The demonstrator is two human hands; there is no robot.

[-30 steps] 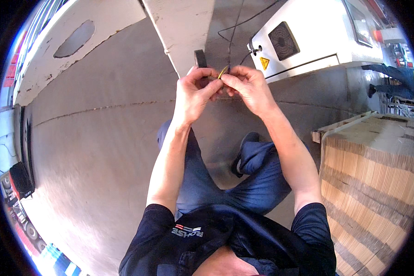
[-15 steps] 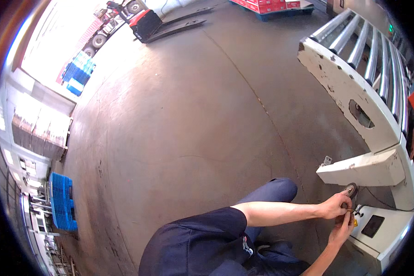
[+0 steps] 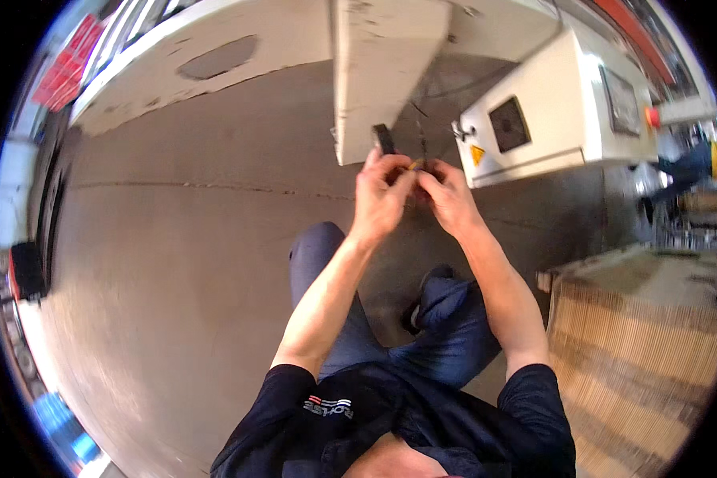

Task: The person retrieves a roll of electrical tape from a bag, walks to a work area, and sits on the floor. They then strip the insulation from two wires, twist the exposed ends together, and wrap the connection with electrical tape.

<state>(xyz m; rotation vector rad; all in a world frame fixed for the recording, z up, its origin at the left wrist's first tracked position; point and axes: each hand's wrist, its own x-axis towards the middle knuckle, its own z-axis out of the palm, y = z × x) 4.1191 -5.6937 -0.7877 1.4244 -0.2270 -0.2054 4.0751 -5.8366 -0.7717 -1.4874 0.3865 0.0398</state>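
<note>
My two hands meet in front of me, between a cream machine leg and a cream cabinet. My left hand (image 3: 384, 195) is closed, with a black ring-shaped roll (image 3: 383, 139), which looks like tape, at its fingers. My right hand (image 3: 452, 197) pinches beside it, fingertips almost touching the left ones. A thin dark cable (image 3: 422, 137) runs down to the fingertips. A small yellowish piece (image 3: 416, 165) shows between them; blur hides its kind. Close by on the right stands the cream cabinet (image 3: 546, 95) with a dark square opening and a yellow warning label.
The cream machine leg (image 3: 382, 72) and its side frame (image 3: 287, 48) stand overhead. At the right rises a stack of flat cardboard (image 3: 637, 358); a red button (image 3: 652, 118) sits beside the cabinet's panel. Another person's leg (image 3: 681, 171) shows at the far right.
My view has turned to the right, so the machine and cabinet are now straight ahead and the cardboard stack has come in. Both hands remain together at the cable.
</note>
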